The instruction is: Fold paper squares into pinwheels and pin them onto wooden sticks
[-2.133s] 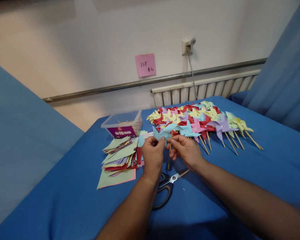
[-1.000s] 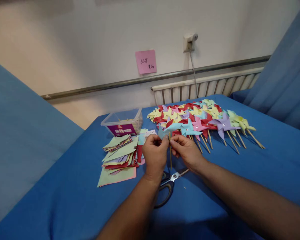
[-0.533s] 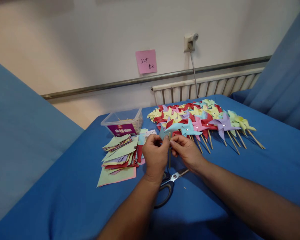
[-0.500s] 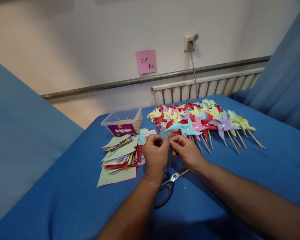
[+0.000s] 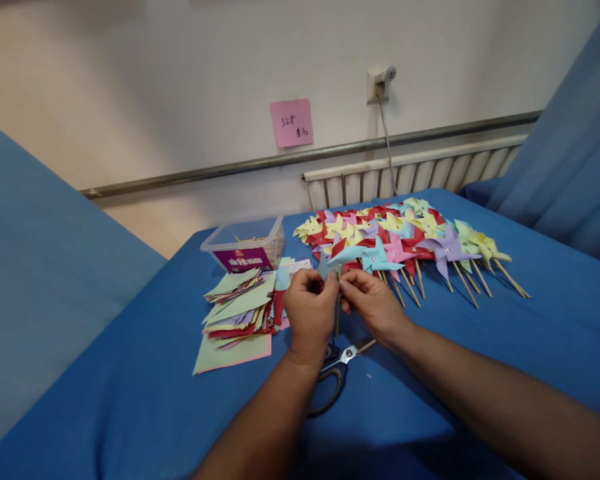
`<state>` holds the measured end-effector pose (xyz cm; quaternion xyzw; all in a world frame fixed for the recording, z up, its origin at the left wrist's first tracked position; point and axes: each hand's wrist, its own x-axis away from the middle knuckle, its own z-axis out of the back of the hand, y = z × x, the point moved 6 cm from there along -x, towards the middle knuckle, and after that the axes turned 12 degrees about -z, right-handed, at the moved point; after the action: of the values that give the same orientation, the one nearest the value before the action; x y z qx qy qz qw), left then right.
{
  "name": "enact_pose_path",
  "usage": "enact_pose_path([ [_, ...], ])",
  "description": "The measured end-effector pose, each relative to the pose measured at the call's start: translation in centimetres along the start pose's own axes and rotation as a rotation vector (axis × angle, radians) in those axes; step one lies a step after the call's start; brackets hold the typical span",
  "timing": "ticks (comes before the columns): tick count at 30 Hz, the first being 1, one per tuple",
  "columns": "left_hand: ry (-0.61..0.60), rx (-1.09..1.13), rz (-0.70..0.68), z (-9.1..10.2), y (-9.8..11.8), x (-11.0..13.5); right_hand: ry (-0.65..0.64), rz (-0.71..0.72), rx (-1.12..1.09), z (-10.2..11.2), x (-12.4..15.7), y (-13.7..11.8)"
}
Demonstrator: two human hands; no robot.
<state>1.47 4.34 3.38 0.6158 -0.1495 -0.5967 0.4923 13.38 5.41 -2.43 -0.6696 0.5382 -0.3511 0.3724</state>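
My left hand (image 5: 309, 313) and my right hand (image 5: 374, 303) meet over the blue table (image 5: 130, 400), both pinched on a light blue paper pinwheel (image 5: 337, 258) on a thin wooden stick (image 5: 338, 313). The stick hangs down between my two hands. Black-handled scissors (image 5: 336, 375) lie on the cloth just below my hands. A loose stack of coloured paper squares (image 5: 237, 313) lies to the left of my left hand.
Several finished pinwheels (image 5: 405, 240) in red, yellow, purple, pink and blue lie in rows at the back right. A clear plastic tub (image 5: 247, 245) stands behind the paper stack. Behind are a radiator (image 5: 410, 175), a pink note (image 5: 291, 123) and a wall socket (image 5: 377, 85).
My hands have stayed together on the pinwheel, with only small finger movements. The stick has shifted slightly between my hands.
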Motion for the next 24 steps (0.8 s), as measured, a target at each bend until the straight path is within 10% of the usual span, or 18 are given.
enact_pose_path([
  [24, 0.011, 0.010, -0.018, -0.05, -0.32, 0.06, 0.019, 0.009, 0.033, -0.17, 0.28, -0.24],
])
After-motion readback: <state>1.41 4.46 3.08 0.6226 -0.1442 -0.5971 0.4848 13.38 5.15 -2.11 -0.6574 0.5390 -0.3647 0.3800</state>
